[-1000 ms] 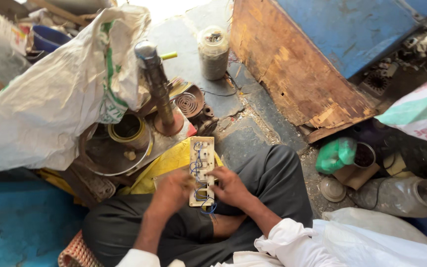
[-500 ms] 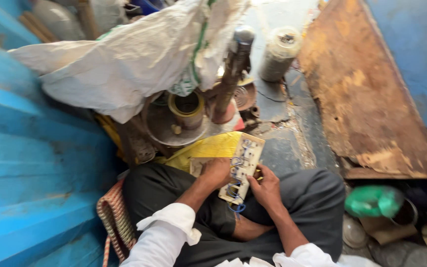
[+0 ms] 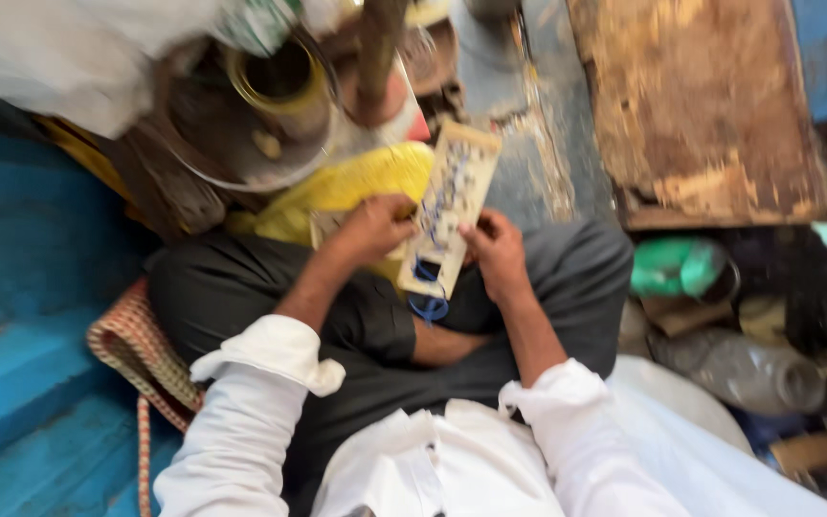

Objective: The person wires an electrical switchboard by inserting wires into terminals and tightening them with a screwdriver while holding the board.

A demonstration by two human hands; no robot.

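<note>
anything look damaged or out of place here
The wooden board leaning at upper right is badly worn, its bottom edge chipped and flaking. Both hands, left hand and right hand, hold a pale circuit board with blue wires dangling loose.

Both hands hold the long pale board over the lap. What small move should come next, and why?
Probably steady it first. The left hand and right hand grip opposite edges of the pale board, which is tilted, with blue wires dangling below. The picture is blurred, so holding the board steady seems wise before touching the wires.
</note>
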